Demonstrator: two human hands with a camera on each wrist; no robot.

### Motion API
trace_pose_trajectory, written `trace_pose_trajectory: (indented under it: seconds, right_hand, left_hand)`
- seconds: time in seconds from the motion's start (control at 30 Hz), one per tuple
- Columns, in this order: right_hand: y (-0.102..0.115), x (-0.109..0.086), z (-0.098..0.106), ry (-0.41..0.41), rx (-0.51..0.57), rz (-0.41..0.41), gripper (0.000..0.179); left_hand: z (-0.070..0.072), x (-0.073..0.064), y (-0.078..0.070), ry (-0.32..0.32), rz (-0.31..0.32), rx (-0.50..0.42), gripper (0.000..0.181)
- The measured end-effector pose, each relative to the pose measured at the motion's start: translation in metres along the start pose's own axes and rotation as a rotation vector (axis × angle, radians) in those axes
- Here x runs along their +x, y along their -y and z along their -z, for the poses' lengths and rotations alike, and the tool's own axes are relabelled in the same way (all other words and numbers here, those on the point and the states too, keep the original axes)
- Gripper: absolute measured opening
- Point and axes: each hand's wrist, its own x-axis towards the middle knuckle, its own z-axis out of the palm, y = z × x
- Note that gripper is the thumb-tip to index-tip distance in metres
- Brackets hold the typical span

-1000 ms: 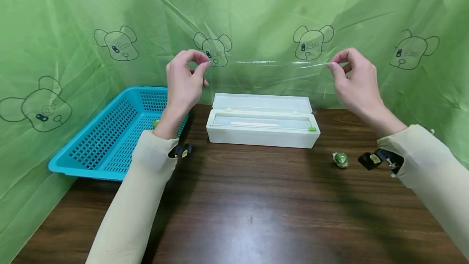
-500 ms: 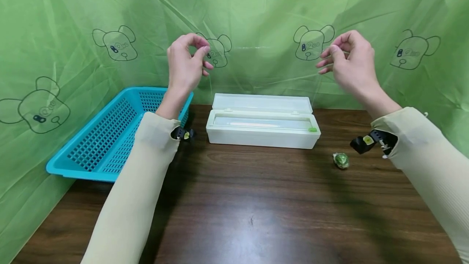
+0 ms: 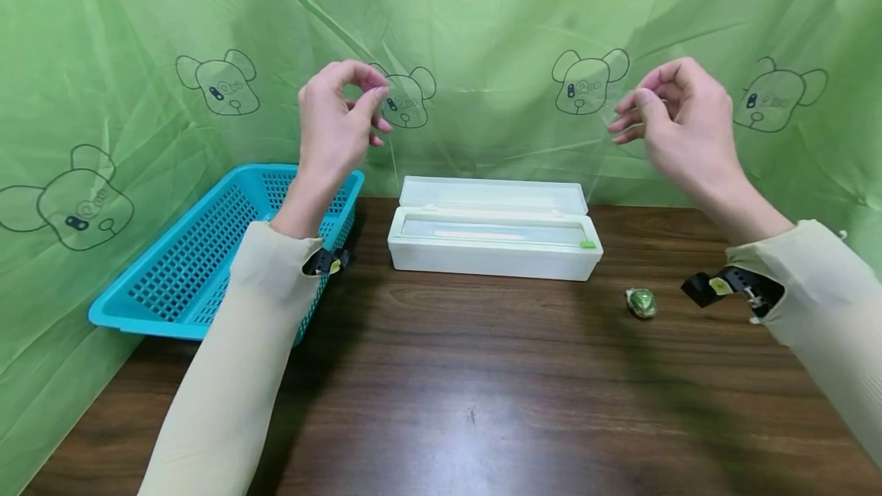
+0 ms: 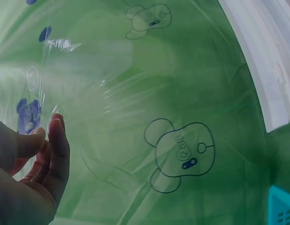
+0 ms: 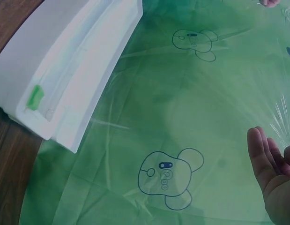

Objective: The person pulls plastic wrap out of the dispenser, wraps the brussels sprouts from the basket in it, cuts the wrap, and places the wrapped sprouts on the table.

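The clear film is stretched between both hands above the box, its top edge running nearly level and its side edges dropping toward the open lid; where it meets the box is too faint to tell. The left hand pinches one upper corner between thumb and forefinger, and the right hand pinches the other, its remaining fingers extended. The green sheet rises close behind the box, while the wooden table runs broadly toward the viewer from the box's front edge. A narrow strip of tabletop separates the box from the blue basket, whose right rim lies under the left forearm. Near the box's right end sits a small, round green bundle — glossy and crinkled. The film is thin and shiny, creases fanning out from the right-hand pinch; the box is long, smooth and white with a green tab — the basket is latticed plastic with sloping sides
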Motion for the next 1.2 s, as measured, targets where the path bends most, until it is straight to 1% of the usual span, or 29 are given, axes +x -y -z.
trace_pose_trajectory:
  seconds: [0.07,0.17,0.3,0.37,0.5,0.6,0.7,0.77,0.83,0.9,0.97,1.07,1.2]
  right_hand:
    - [0.002,-0.008,0.003,0.006,-0.018,0.019,0.010]
    - [0.003,-0.026,0.008,0.013,-0.050,0.066,0.010]
    - [0.003,-0.058,0.014,0.029,-0.130,0.132,0.009]
    - [0.003,-0.076,0.017,0.052,-0.174,0.162,0.009]
    - [0.000,-0.112,0.021,0.121,-0.268,0.268,0.015]
    - [-0.005,-0.136,0.024,0.173,-0.312,0.338,0.024]
    - [-0.012,-0.156,0.025,0.231,-0.332,0.349,0.033]
    - [-0.017,-0.168,0.026,0.280,-0.347,0.350,0.039]
    - [-0.023,-0.178,0.026,0.324,-0.365,0.370,0.045]
    - [-0.030,-0.187,0.026,0.375,-0.365,0.383,0.049]
    - [-0.038,-0.195,0.024,0.419,-0.349,0.386,0.052]
    - [-0.051,-0.207,0.021,0.459,-0.306,0.373,0.054]
    - [-0.068,-0.222,0.015,0.478,-0.262,0.348,0.054]
  left_hand:
    - [0.004,-0.008,-0.002,0.009,-0.019,0.011,0.015]
    - [0.010,-0.024,-0.006,0.030,-0.053,0.025,0.014]
    - [0.021,-0.048,-0.010,0.085,-0.094,0.038,0.010]
    - [0.029,-0.062,-0.010,0.122,-0.132,0.052,0.008]
    - [0.047,-0.093,-0.005,0.213,-0.273,0.103,0.007]
    - [0.058,-0.115,0.001,0.292,-0.386,0.134,0.016]
    - [0.065,-0.133,0.010,0.372,-0.484,0.161,0.027]
    - [0.068,-0.144,0.015,0.427,-0.529,0.172,0.032]
    - [0.070,-0.155,0.021,0.480,-0.550,0.186,0.032]
    - [0.072,-0.165,0.027,0.533,-0.539,0.194,0.032]
    - [0.073,-0.175,0.033,0.573,-0.526,0.207,0.030]
    - [0.072,-0.187,0.042,0.606,-0.529,0.227,0.032]
    - [0.067,-0.202,0.054,0.621,-0.555,0.236,0.035]
